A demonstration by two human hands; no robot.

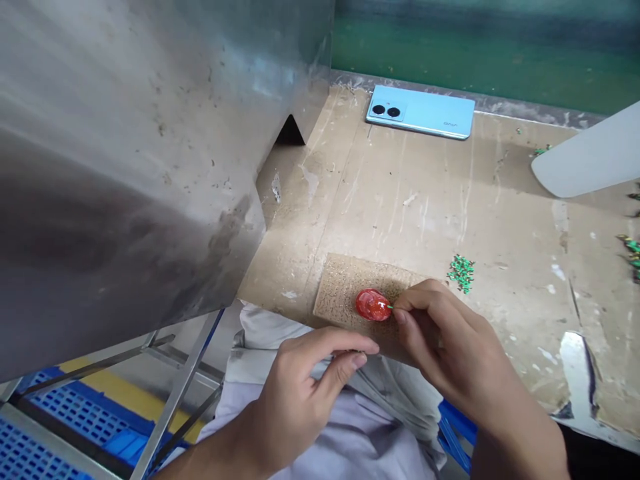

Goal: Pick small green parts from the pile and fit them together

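Note:
A glossy red blob (pixel 373 305), perhaps a small dish of red paste, sits on a speckled tan board (pixel 336 287) at the table's near edge. My right hand (pixel 443 337) pinches a thin piece with a green tip, which touches the right side of the red blob. Just below the board, my left hand (pixel 315 380) has thumb and forefinger pressed together around something too small to make out. A small pile of green bits (pixel 461 273) lies on the table to the upper right of my right hand.
A light blue phone (pixel 423 113) lies at the table's back edge. At the right are a white cylindrical object (pixel 590 157) and more green and dark bits (pixel 633 253). A large metal panel (pixel 150 147) fills the left, above a metal frame and blue crates.

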